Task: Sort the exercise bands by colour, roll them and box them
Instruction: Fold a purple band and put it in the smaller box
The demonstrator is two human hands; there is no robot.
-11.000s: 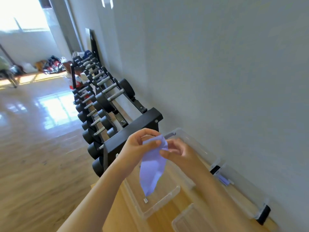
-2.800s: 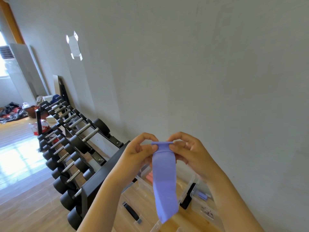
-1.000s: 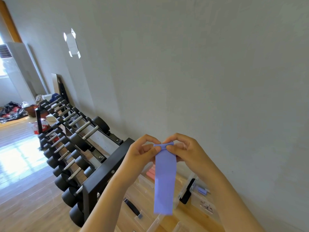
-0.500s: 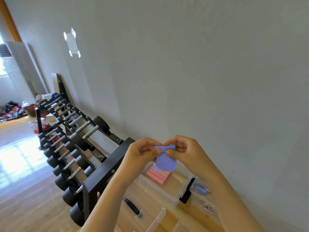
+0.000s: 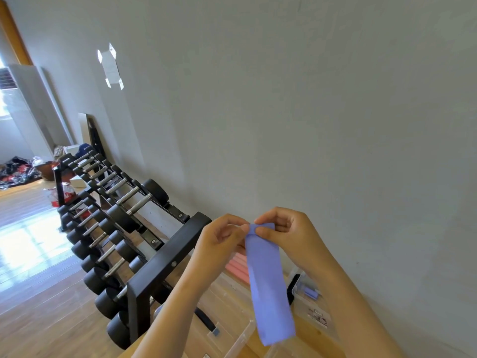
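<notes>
The left hand [image 5: 222, 236] and the right hand [image 5: 289, 231] hold a purple band [image 5: 268, 285] in the air in front of the wall [image 5: 309, 99], above the table [image 5: 308, 332]. The left hand pinches the band's top edge from the left between thumb and forefinger, with its other fingers curled in. The right hand pinches the same edge from the right, thumb in front and fingers curled behind. The top edge is folded over a little. The rest hangs flat, its lower end over the clear boxes along the table's far edge by the wall. One box [image 5: 227, 284] holds pink rolls [image 5: 236, 268]. The box to its right [image 5: 316, 312] holds a small purple roll [image 5: 311, 294]. A dumbbell rack [image 5: 165, 259] stands just beside the table's left edge, along the wall.
</notes>
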